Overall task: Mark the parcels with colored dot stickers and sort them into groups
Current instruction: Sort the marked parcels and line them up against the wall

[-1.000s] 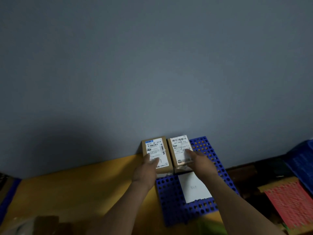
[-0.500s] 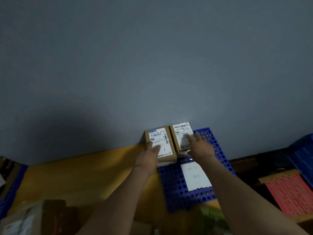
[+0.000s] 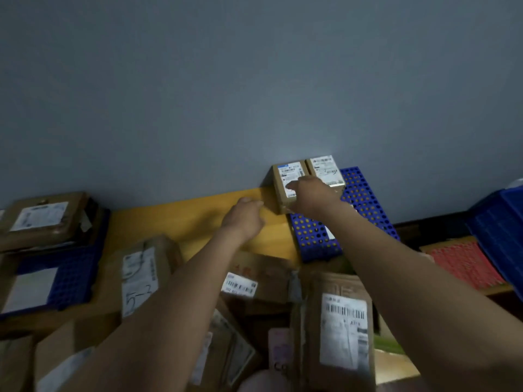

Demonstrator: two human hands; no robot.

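Two parcels, left parcel (image 3: pixel 284 179) and right parcel (image 3: pixel 325 168), are sitting touching at one o'clock, at the blue mat's (image 3: pixel 365 199) far end. Right hand (image 3: pixel 310 195) is resting straight-fingered on the left parcel. Left hand (image 3: pixel 243 219) is hovering empty, loosely curled, at its eight o'clock. Likely light, stiff cardboard, so gripping the long sides suits.

Dim indoor light, bluish cast; motion blur throughout, worst near bottom; wide-angle bending at edges.

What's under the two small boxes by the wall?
A blue perforated mat lies under the right box. The right hand covers both boxes' near ends, so whether the left box sits on the mat or the yellow table is hidden.
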